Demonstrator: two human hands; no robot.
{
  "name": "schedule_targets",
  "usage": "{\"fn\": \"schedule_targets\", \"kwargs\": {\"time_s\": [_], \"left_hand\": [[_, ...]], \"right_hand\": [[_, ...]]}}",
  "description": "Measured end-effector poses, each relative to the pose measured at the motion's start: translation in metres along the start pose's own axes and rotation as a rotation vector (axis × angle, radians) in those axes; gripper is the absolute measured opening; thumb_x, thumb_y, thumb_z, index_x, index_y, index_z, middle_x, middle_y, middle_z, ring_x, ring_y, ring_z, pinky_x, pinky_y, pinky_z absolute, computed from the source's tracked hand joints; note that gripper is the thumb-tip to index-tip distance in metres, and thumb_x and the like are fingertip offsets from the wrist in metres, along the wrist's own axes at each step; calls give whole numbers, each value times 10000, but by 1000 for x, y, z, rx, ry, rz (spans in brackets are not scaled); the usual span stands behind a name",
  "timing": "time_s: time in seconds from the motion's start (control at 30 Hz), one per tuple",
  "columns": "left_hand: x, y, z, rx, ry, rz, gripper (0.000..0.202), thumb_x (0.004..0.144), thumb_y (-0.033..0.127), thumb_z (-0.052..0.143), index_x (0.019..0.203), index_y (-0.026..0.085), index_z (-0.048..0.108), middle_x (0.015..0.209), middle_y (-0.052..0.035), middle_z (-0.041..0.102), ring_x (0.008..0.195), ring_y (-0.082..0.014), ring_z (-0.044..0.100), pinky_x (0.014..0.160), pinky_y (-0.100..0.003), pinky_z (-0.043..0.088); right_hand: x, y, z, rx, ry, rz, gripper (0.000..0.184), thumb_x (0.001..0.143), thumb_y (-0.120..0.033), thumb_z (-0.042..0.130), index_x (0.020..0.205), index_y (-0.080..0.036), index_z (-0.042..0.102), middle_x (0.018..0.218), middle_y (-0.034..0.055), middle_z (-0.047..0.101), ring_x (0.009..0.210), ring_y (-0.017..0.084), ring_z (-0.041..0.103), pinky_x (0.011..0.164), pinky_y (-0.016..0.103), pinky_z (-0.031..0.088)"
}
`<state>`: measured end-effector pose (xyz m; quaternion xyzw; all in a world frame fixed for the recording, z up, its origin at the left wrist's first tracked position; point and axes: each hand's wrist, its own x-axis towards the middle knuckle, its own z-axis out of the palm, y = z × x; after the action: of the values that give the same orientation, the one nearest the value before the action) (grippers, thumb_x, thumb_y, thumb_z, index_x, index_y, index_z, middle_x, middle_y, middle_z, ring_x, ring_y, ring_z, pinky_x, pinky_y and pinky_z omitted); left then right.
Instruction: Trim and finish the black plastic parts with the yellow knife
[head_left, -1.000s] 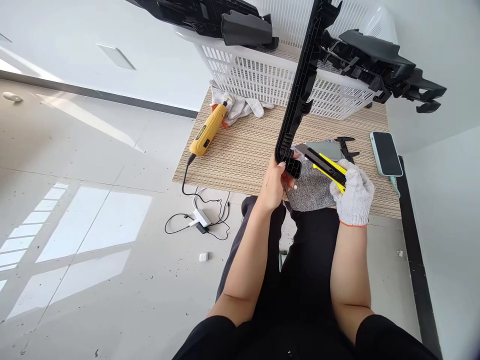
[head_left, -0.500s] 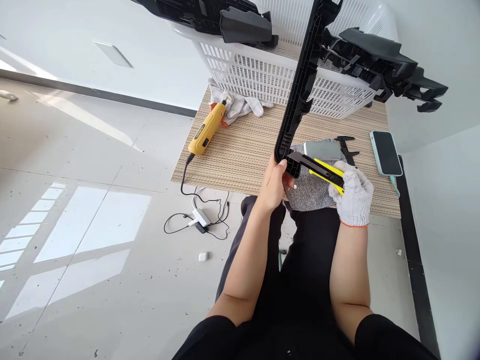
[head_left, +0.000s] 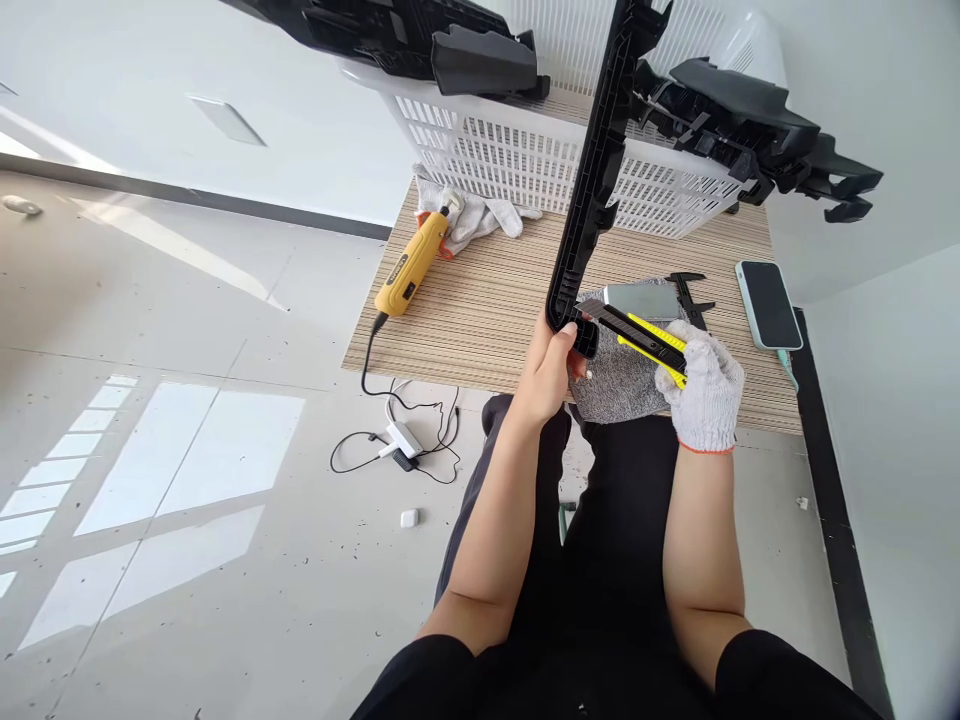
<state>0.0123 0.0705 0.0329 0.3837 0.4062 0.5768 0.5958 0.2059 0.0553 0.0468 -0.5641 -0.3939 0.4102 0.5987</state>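
Bare, my left hand (head_left: 547, 368) grips the lower curved end of a long black plastic trim piece (head_left: 592, 190), which rises tilted toward the far side. My right hand (head_left: 705, 385), in a white knit glove with an orange cuff, is closed round a yellow and black utility knife (head_left: 651, 340). The knife's blade points left and its tip is at the trim's lower end; whether it touches the edge I cannot tell. Beneath both lies a grey knit cloth (head_left: 619, 385). A grey block (head_left: 643, 300) rests on that cloth beside a black caliper (head_left: 690, 295).
A white slatted basket (head_left: 495, 150) holds black plastic parts (head_left: 739, 110) that stick out past its rim. On the wooden table (head_left: 465, 330) are a yellow corded rotary tool (head_left: 412, 265), white gloves (head_left: 487, 220) and a phone (head_left: 769, 305). Cables and an adapter (head_left: 403, 440) lie on the floor.
The trim piece has swung slightly left at its top, and the view has shifted a little. Both hands keep their holds, with the knife still at the trim's lower end.
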Motion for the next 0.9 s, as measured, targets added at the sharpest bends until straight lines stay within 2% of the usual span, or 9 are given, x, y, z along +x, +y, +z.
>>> {"fn": "schedule_targets", "kwargs": {"time_s": [0.13,0.27,0.4,0.5,0.57,0.63,0.73,0.83,0.9], "left_hand": [[-1,-4,-1,-4,-20,-33,231,1014,391,484,1154,218,545,779,30,576,555,-107,535,580,-269,462],[-4,-8,-4,22,-29,-69,253,1017,375,441,1175,205,541,660,53,530,568,-138,555,609,-279,472],[-2,-9,-6,33,-55,-95,295,1008,363,448,1223,202,569,904,-4,649,588,-115,562,628,-293,493],[1,-7,-6,24,-86,-71,307,974,360,485,1212,199,591,944,-17,665,583,-107,555,609,-285,493],[3,-5,-4,17,-96,-67,307,943,361,519,1189,199,607,985,-29,682,583,-101,556,597,-279,500],[4,-4,-3,23,-89,-73,317,934,354,532,1199,205,619,1082,-48,702,595,-92,564,608,-279,519],[3,-3,-1,37,-30,-68,291,958,358,528,1190,216,629,1175,-61,713,587,-80,560,605,-277,525],[2,-4,1,23,17,-44,269,974,386,545,1168,218,624,1205,-65,721,554,-68,548,572,-270,515],[1,-5,2,22,14,-22,286,987,431,571,1174,220,618,1218,-64,724,535,-60,543,553,-265,511]], "right_hand": [[-2,0,0,-1,21,42,320,818,-514,841,991,-245,855,902,43,755,488,68,543,413,223,447],[-1,1,0,49,30,169,385,778,-530,882,1038,-247,860,954,56,775,487,64,543,405,214,444],[3,-1,3,145,48,219,431,689,-536,947,968,-217,873,959,91,797,531,81,587,458,218,520],[4,-5,4,244,86,295,510,541,-518,1015,930,-222,872,986,83,809,608,88,638,527,193,570],[4,-7,4,283,79,323,526,503,-478,1030,931,-219,868,972,77,810,624,87,654,560,183,589],[6,-7,4,295,67,336,491,548,-449,1014,955,-219,864,911,64,799,582,75,638,530,165,569],[9,-5,5,294,79,328,359,695,-417,943,981,-220,852,834,51,772,507,76,597,429,161,497],[12,-2,8,333,97,291,253,813,-388,852,996,-215,825,915,72,785,549,102,633,441,185,521],[13,-1,10,380,88,274,271,872,-416,789,1045,-207,804,983,84,794,585,102,648,462,181,534]]}}
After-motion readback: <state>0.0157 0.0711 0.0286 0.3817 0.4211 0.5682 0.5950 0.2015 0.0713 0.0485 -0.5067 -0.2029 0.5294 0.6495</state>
